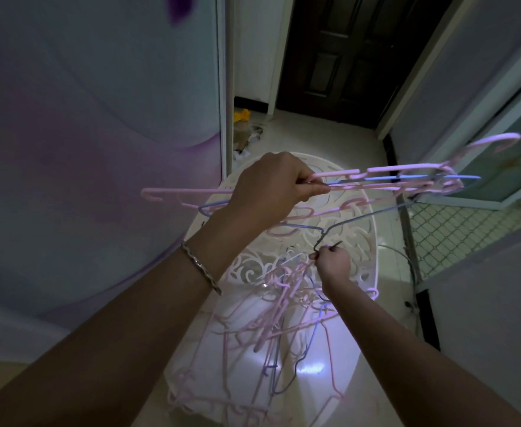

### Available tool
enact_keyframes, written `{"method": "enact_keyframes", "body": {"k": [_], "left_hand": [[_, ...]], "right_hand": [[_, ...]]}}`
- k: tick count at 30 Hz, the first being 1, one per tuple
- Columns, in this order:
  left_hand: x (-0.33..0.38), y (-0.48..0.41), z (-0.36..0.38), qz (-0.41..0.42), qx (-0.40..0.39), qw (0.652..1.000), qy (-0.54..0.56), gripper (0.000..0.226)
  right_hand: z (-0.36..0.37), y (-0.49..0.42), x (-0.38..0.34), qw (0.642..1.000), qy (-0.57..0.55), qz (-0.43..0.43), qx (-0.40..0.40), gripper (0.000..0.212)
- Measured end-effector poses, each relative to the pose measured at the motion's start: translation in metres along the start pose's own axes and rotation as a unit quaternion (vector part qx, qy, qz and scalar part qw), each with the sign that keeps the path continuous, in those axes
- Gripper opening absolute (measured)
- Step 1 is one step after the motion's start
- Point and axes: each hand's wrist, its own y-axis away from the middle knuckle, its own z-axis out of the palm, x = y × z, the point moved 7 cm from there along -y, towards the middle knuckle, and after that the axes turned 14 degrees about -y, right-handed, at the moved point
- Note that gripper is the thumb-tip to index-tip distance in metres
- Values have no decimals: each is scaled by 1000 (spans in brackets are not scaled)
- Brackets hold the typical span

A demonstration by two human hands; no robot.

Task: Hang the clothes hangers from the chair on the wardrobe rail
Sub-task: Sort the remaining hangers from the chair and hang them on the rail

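- Hangers (262, 331) are heaped in a loose tangle of pink and blue on the seat of a white chair (362, 263), spreading from the foot of its ornate backrest to the near edge of the seat, where several pink ones overhang.
- Behind the chair a dark door (354, 57) is seen at the far end of a pale tiled floor (317, 134); a pale wall with purple patches (92, 124) fills the left side, and a wire mesh panel (456, 229) stands to the right.
- A bundle of pink and blue hangers (385, 180) is held raised above the backrest, lying roughly level, with one end reaching past the left edge of the chair and the hooks pointing far right.
- The left hand (271, 186) is closed around this bundle near its middle, with a metal bracelet (202, 268) worn on the wrist.
- A single thin blue-grey wire hanger (373, 214) is lifted clear of the heap, its frame rising towards the bundle.
- The right hand (333, 261) is pinched narrowly on the hook of this wire hanger, just above the heap.
- Yellow clutter (243, 115) lies on the floor by the far left door frame; it cannot be identified.
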Motion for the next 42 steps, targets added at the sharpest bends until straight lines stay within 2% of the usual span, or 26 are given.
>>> {"method": "enact_keyframes", "body": {"k": [5, 13, 20, 25, 27, 29, 32, 35, 37, 42], "left_hand": [[-10, 3, 11, -28, -6, 999, 35, 22], [-17, 14, 33, -31, -44, 998, 35, 28], [-13, 13, 19, -11, -62, 998, -5, 38], [-10, 3, -3, -17, -37, 999, 10, 27], [-9, 1, -10, -25, -26, 999, 29, 25], [-9, -2, -17, -36, -12, 999, 29, 27], [-12, -8, -25, -43, -5, 999, 23, 21], [-11, -11, -28, -20, -12, 999, -27, 26], [-5, -11, -29, 6, -17, 997, -75, 27], [15, -18, -31, 60, -24, 981, -181, 30]], "right_hand": [[-9, -7, 4, 999, 40, 15, -23, 40], [-9, -7, 44, 991, -26, 125, -25, 16], [-12, 4, 23, 961, -186, 204, -3, 21], [-8, 6, 7, 951, -205, 229, -37, 16], [-6, 9, 3, 957, -174, 221, -66, 20], [-3, 12, 5, 969, -133, 191, -79, 14], [1, 22, 4, 988, -84, 98, -84, 3], [9, 34, 3, 989, -70, 35, -122, 19], [15, 42, 2, 987, -7, -1, -160, 26], [21, 45, 4, 984, 73, -15, -164, 45]]}}
